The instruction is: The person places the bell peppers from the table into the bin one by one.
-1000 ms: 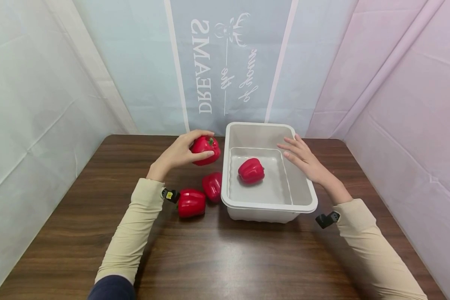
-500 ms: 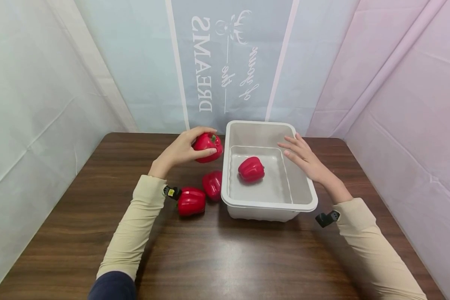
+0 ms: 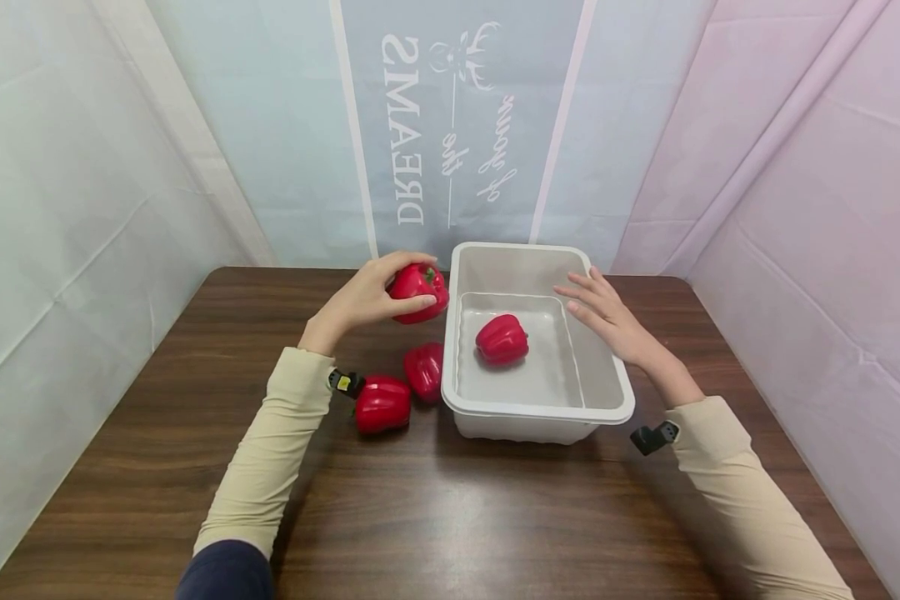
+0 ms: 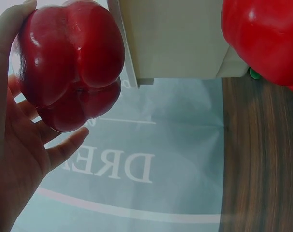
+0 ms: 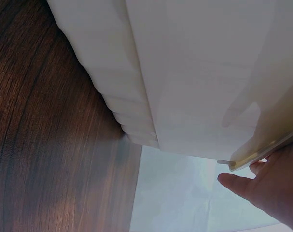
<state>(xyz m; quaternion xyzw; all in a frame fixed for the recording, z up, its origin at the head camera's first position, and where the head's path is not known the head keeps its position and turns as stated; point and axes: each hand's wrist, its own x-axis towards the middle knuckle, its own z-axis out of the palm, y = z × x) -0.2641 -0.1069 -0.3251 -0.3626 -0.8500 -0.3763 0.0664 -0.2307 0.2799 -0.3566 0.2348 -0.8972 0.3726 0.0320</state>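
Observation:
My left hand (image 3: pixel 362 297) grips a red bell pepper (image 3: pixel 416 285) in the air beside the left rim of a pale grey plastic bin (image 3: pixel 532 412). In the left wrist view, this bell pepper (image 4: pixel 74 58) shows its lobed underside, with fingers and thumb around it. Inside the bin, on its floor, one red bell pepper (image 3: pixel 502 340) lies on its side. My right hand (image 3: pixel 609 321) rests at the bin's right rim, its fingers spread and reaching over the inside. The right wrist view shows that hand (image 5: pixel 276 186) at the edge, beside the bin's outer wall (image 5: pixel 194 72).
Two more red bell peppers lie on the dark wooden table (image 3: pixel 435 517) left of the bin: one pepper (image 3: pixel 424 372) close against its wall, another pepper (image 3: pixel 382 406) nearer the front. A printed cloth (image 3: pixel 450 125) hangs behind the table, with pale cloth walls at both sides.
My left hand and its bell pepper have shifted slightly right and up, closer to the bin's rim. The right hand, the bin and the other peppers stay in place.

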